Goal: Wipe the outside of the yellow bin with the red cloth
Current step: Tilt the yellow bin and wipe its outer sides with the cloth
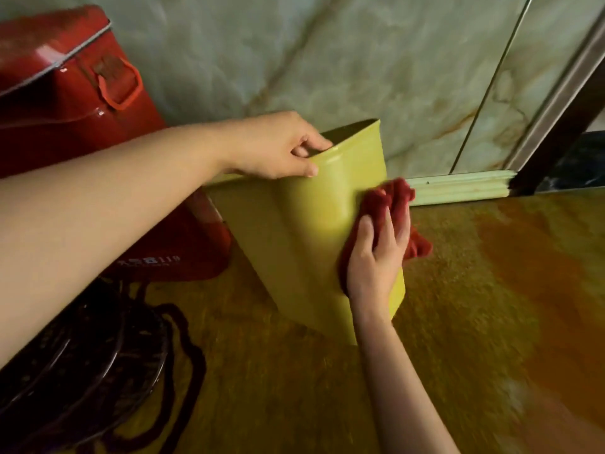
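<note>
Head view: left hand (pixel 278 149) grip pinches upright yellow bin (pixel 304 237) rim, mouth up; right hand (pixel 376 253) presses red cloth (pixel 389 198).

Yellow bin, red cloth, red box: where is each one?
yellow bin (pixel 294 231), head view, on its bare front wall.
red cloth (pixel 393 194), head view, on the bunched top above the fingers.
red box (pixel 65 93), head view, on its side.

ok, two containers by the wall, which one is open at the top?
The yellow bin: its top is open, left hand gripping the rim. The red box behind it has its lid shut.
</note>
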Demonstrator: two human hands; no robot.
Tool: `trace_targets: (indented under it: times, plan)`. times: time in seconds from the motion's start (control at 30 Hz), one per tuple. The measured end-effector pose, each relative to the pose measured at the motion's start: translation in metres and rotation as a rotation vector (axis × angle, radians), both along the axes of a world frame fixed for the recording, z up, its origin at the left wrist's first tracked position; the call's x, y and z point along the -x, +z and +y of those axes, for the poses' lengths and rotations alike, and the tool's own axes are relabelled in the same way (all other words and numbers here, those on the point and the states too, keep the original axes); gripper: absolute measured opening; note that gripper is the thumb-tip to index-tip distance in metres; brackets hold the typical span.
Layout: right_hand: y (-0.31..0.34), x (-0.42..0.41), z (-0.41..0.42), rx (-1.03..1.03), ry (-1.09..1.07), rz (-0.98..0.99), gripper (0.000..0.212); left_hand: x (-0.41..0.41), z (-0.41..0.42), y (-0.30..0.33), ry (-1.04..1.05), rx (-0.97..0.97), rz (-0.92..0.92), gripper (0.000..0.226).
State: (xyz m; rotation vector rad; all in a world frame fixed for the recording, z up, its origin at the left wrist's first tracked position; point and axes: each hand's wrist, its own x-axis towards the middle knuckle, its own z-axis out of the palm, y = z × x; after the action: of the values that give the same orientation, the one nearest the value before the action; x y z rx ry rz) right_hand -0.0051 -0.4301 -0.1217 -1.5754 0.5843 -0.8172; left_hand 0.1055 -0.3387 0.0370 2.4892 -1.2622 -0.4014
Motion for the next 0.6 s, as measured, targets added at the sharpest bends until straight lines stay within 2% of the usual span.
trace_targets:
  times: [0.07, 0.13, 0.23, 0.33, 0.4, 0.5, 0.6]
  plan:
    - [0.025, -0.024, -0.015, 0.127, 0.048, -0.13, 0.045, 0.004, -0.019, -0.003, -0.007, -0.004, 0.009, 0.027]
    - [0.021, -0.034, -0.04, 0.105, 0.105, -0.078, 0.047, 0.007, -0.029, -0.007, 0.029, 0.001, 0.009, 0.017]
    - [-0.034, -0.008, -0.073, -0.128, 0.144, 0.237, 0.042, 0.008, -0.038, -0.01, 0.081, 0.018, -0.015, 0.019]
    - [-0.095, 0.032, -0.086, -0.332, 0.045, 0.523, 0.041, 0.013, -0.049, -0.009, 0.11, 0.045, -0.038, 0.025]
    - [-0.112, 0.043, -0.083, -0.395, -0.007, 0.528, 0.042, 0.018, -0.065, -0.011, 0.081, 0.059, -0.08, 0.027]
    - [-0.108, 0.048, -0.071, -0.392, -0.046, 0.411, 0.042, 0.025, -0.089, -0.011, 0.05, 0.043, -0.048, 0.031]
    - [-0.092, 0.041, -0.08, -0.293, -0.027, 0.316, 0.039, 0.016, -0.062, 0.001, -0.1, -0.115, -0.035, 0.049]
